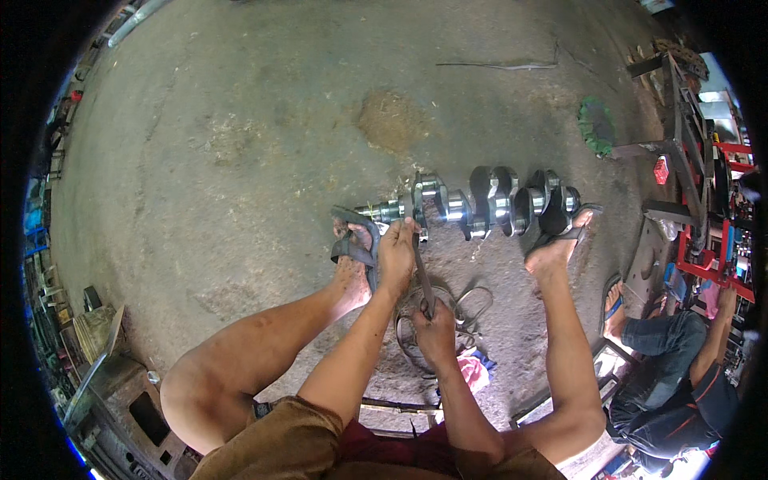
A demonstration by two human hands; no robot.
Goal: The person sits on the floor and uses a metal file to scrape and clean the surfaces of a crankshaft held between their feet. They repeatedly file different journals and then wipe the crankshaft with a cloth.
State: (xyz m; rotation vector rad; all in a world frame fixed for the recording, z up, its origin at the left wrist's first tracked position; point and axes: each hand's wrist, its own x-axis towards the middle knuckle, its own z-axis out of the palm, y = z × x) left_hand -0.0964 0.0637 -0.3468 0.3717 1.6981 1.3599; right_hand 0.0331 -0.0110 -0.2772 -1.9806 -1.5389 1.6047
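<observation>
Gripping the lower end of a long dark metal bar (pixel 423 280), our right hand (pixel 436 332) is closed into a fist around it, forearm rising from the lower edge and bent slightly inward. Our left hand (pixel 398 254) reaches further out on a nearly straight arm, fingers curled over the bar's upper end right where it meets the narrow end of the crankshaft (pixel 480 204) — the two hands sit one above the other along the bar. The crankshaft lies across the concrete floor (pixel 264 120), its polished journals and dark webs running from the left hand toward our right foot (pixel 560 244), whose sandal presses against the far end. Our left foot (pixel 352 256) — also in a sandal — is planted just beside the left hand. Loose rings and gaskets (pixel 460 308) lie under the right hand. At the right edge sits another person (pixel 680 376).
</observation>
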